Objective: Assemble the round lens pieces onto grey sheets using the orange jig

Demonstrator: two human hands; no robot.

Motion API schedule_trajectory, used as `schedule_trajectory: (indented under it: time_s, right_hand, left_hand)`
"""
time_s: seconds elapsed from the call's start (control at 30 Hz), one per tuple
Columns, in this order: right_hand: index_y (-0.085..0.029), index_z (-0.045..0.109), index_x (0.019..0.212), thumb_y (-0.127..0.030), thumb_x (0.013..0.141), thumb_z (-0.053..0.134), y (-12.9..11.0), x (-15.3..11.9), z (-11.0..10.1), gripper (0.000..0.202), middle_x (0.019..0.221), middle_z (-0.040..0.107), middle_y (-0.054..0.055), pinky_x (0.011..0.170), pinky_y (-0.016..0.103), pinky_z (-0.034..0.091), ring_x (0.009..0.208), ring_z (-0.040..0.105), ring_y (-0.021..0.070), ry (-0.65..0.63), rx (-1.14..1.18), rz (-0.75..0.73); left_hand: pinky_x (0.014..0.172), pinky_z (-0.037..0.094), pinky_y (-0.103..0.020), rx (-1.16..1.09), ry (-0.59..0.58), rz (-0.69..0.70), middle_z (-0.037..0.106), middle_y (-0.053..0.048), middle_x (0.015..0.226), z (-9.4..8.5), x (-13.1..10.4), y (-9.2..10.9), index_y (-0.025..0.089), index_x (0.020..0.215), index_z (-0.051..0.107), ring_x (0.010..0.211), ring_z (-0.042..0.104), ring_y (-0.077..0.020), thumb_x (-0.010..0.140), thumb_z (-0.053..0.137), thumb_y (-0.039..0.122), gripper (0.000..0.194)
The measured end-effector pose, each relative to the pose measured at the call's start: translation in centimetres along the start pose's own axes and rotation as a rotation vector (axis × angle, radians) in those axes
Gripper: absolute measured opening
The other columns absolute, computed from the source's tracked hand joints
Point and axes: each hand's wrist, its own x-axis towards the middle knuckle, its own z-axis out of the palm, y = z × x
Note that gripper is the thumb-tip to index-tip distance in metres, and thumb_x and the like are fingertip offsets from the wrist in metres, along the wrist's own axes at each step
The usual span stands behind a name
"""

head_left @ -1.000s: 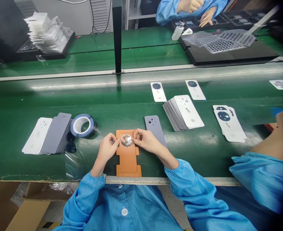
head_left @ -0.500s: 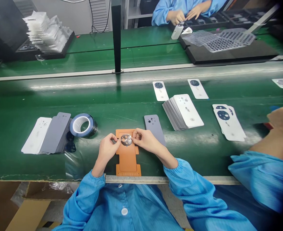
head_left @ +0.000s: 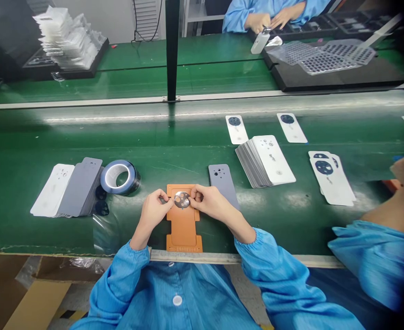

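A round dark disc with several holes (head_left: 181, 200) is held between my two hands over the upper end of an orange fixture plate (head_left: 183, 227). My left hand (head_left: 154, 211) pinches the disc's left edge. On its right edge, my right hand (head_left: 207, 201) has its fingertips closed. Whether the disc touches the plate is hard to tell. A grey phone-back panel (head_left: 222, 181) lies partly behind my right forearm. To the left are a roll of blue tape (head_left: 133, 178) and a fanned stack of grey panels (head_left: 76, 190) with a white one (head_left: 53, 190) at its left.
A stack of white panels (head_left: 273, 160) stands right of centre, with single white panels (head_left: 237, 133) behind it and overlapping ones (head_left: 334, 183) farther right. A co-worker's arm (head_left: 390, 208) reaches in at right. Across the line, another person's hands (head_left: 258, 23) work. A black post (head_left: 172, 50) rises behind.
The whole view has shifted slightly, so most objects sit a little farther right. Both my hands keep their hold on the disc over the orange plate.
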Motion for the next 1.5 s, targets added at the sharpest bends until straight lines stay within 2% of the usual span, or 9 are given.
schedule_trajectory:
  time_s: [0.37, 0.63, 0.87, 1.0, 1.1, 1.17, 1.33, 1.43, 1.5]
  right_hand:
    - [-0.024, 0.052, 0.074, -0.021, 0.082, 0.066, -1.0, 0.2, -0.1, 0.016, 0.067, 0.062, -0.001, 0.058, 0.027, 0.035, 0.058, 0.056, 0.0156, -0.021, -0.151, -0.022]
    - [-0.023, 0.058, 0.085, -0.021, 0.082, 0.062, -0.3, -0.3, -1.2, 0.005, 0.071, 0.066, -0.001, 0.063, 0.027, 0.048, 0.064, 0.062, 0.0154, -0.029, 0.082, -0.017]
    - [-0.023, 0.065, 0.088, -0.030, 0.088, 0.061, 1.5, -1.0, -3.9, 0.008, 0.077, 0.071, 0.001, 0.065, 0.030, 0.053, 0.067, 0.066, 0.0174, 0.149, -0.031, 0.033]
    - [-0.020, 0.068, 0.114, -0.034, 0.092, 0.057, 3.8, 0.0, -6.7, 0.029, 0.113, 0.074, 0.012, 0.091, 0.045, 0.056, 0.106, 0.069, 0.0307, 0.284, -0.338, 0.003]
    - [-0.012, 0.059, 0.138, -0.038, 0.089, 0.064, 5.5, 1.3, -8.6, 0.056, 0.147, 0.057, 0.022, 0.111, 0.056, 0.045, 0.137, 0.051, 0.0416, 0.179, -0.542, 0.009]
    - [-0.009, 0.058, 0.140, -0.041, 0.087, 0.069, 6.2, 2.1, -9.3, 0.063, 0.152, 0.051, 0.025, 0.116, 0.058, 0.041, 0.142, 0.046, 0.0434, 0.101, -0.568, 0.037]
    - [-0.016, 0.069, 0.121, -0.038, 0.083, 0.076, 5.9, 2.2, -10.1, 0.044, 0.135, 0.066, 0.019, 0.110, 0.056, 0.048, 0.127, 0.061, 0.0387, 0.242, -0.372, 0.000]
    - [-0.018, 0.071, 0.114, -0.042, 0.088, 0.070, 3.6, 0.7, -10.7, 0.035, 0.117, 0.073, 0.014, 0.097, 0.052, 0.056, 0.107, 0.070, 0.0315, 0.386, -0.228, 0.001]
    - [-0.019, 0.073, 0.110, -0.044, 0.086, 0.075, 1.2, -0.8, -10.6, 0.034, 0.103, 0.076, 0.010, 0.086, 0.046, 0.061, 0.091, 0.073, 0.0260, 0.458, 0.016, -0.003]
  left_hand:
    - [0.052, 0.031, -0.024, 0.003, -0.006, -0.009, 0.047, 0.008, 0.051, 0.1, 0.1, -0.1, 0.022, 0.069, 0.055, 0.049, 0.043, -0.0114, 0.074, 0.068, 0.034, 0.018]
    - [0.053, 0.030, -0.024, 0.021, -0.001, -0.014, 0.049, 0.008, 0.053, 0.1, 0.1, 0.2, 0.022, 0.068, 0.054, 0.051, 0.045, -0.0115, 0.073, 0.068, 0.033, 0.018]
    - [0.056, 0.030, -0.025, 0.039, 0.019, -0.018, 0.054, 0.006, 0.056, 0.2, -0.1, 0.4, 0.022, 0.067, 0.054, 0.052, 0.048, -0.0125, 0.074, 0.064, 0.028, 0.014]
    - [0.057, 0.032, -0.025, 0.032, 0.021, 0.000, 0.054, 0.006, 0.056, 0.1, -0.3, 0.3, 0.022, 0.067, 0.052, 0.051, 0.048, -0.0125, 0.076, 0.060, 0.025, 0.012]
    - [0.058, 0.035, -0.026, 0.020, 0.021, 0.021, 0.058, 0.005, 0.060, -0.2, -1.0, 0.3, 0.022, 0.070, 0.052, 0.051, 0.051, -0.0127, 0.079, 0.060, 0.026, 0.013]
    - [0.060, 0.037, -0.026, 0.009, 0.023, 0.045, 0.064, 0.003, 0.068, -0.4, -1.9, 0.2, 0.022, 0.075, 0.055, 0.054, 0.054, -0.0130, 0.083, 0.060, 0.030, 0.013]
    - [0.061, 0.045, -0.026, -0.131, 0.048, 0.082, 0.072, -0.004, 0.100, -0.5, -5.0, -1.4, 0.021, 0.106, 0.059, 0.068, 0.064, -0.0142, 0.088, 0.062, 0.036, 0.023]
    - [0.061, 0.049, -0.025, -0.238, 0.017, 0.066, 0.071, -0.007, 0.109, -0.3, -6.6, -2.8, 0.021, 0.126, 0.056, 0.079, 0.067, -0.0157, 0.091, 0.061, 0.038, 0.040]
    - [0.064, 0.052, -0.026, -0.286, -0.037, 0.064, 0.070, -0.009, 0.116, -0.3, -7.3, -3.4, 0.021, 0.135, 0.053, 0.084, 0.067, -0.0164, 0.092, 0.060, 0.038, 0.047]
